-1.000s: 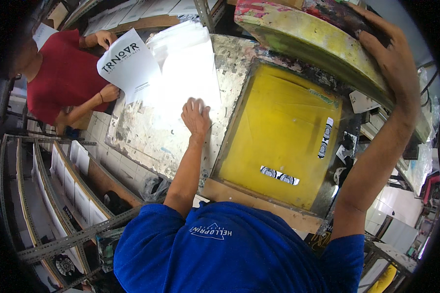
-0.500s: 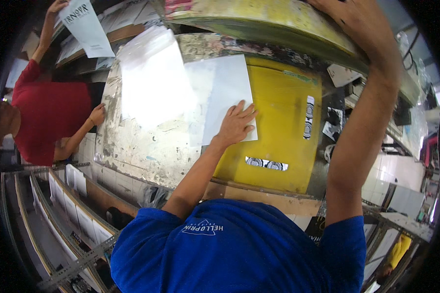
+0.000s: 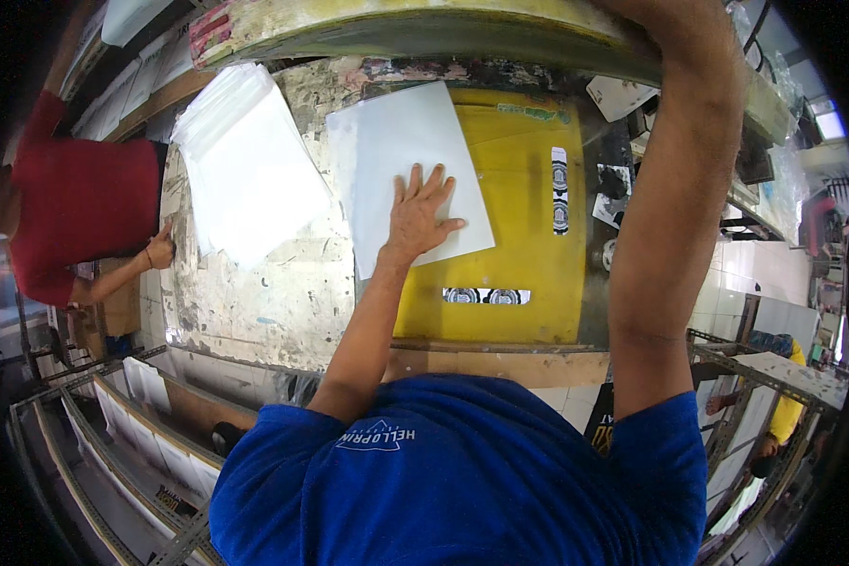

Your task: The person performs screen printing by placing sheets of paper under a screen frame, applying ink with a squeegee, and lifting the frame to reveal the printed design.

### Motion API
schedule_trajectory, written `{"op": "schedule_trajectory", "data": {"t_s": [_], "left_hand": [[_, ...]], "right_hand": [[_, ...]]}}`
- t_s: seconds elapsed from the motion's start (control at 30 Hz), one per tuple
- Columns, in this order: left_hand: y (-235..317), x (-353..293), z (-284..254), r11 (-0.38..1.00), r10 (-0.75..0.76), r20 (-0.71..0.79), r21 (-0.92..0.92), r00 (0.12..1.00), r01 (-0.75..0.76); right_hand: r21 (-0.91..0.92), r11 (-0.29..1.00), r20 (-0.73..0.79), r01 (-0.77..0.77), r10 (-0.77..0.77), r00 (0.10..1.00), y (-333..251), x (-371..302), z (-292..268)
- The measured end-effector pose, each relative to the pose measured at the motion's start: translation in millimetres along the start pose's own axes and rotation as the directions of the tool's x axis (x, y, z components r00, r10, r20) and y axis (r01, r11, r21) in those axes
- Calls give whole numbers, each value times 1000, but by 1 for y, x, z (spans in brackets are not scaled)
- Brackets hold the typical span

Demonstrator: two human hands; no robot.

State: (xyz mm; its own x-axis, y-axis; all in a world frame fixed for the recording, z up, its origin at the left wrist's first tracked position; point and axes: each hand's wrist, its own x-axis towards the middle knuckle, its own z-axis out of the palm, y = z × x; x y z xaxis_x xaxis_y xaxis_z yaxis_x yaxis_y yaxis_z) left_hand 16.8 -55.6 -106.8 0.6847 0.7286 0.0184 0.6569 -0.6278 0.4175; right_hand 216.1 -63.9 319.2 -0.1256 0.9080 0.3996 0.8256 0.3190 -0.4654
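Observation:
My left hand [image 3: 417, 215] lies flat with fingers spread on a white sheet [image 3: 373, 141], which could be a flat bag. The sheet sits at a slant, its right part over a yellow board [image 3: 528, 264] and its left part on the stained table [image 3: 283, 311]. To its left is a fanned stack of white sheets [image 3: 245, 160]. My right arm reaches up to a raised, yellow-stained frame [image 3: 424, 24]. There my right hand [image 3: 646, 14] is at its upper edge, with the fingers cut off by the picture's top.
Two patterned black-and-white strips [image 3: 560, 191] [image 3: 486, 296] lie on the yellow board. A co-worker in a red shirt [image 3: 85, 198] stands at the left, one hand on the table edge. Shelving racks [image 3: 151, 424] stand lower left, and a person in yellow [image 3: 788, 406] is lower right.
My left hand has slid the sheet rightward over the yellow board, away from the stack, and the sheet now tilts. The view has shifted. The co-worker's raised white bag is now mostly out of view.

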Motion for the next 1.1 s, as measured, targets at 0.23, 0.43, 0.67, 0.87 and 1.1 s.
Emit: {"op": "schedule_trajectory", "data": {"t_s": [0.23, 0.43, 0.67, 0.87, 1.1], "left_hand": [[63, 24, 44, 968, 252, 72, -20, 965, -251], [96, 22, 52, 952, 306, 134, -45, 943, -302], [98, 6, 53, 959, 281, 130, -83, 951, -272], [97, 0, 50, 950, 313, 141, -37, 939, -310], [95, -5, 47, 917, 390, 35, -103, 920, -384]], "right_hand": [[67, 987, -63, 144, -140, 988, 10, -1, 1], [-14, 992, -84, 125, -126, 988, 7, -11, -4], [-13, 999, 32, 30, -30, 999, 11, 2, 3], [35, 993, -1, 116, -116, 993, 12, -5, 8], [59, 873, -86, -485, 488, 869, -19, 35, 14]]}}
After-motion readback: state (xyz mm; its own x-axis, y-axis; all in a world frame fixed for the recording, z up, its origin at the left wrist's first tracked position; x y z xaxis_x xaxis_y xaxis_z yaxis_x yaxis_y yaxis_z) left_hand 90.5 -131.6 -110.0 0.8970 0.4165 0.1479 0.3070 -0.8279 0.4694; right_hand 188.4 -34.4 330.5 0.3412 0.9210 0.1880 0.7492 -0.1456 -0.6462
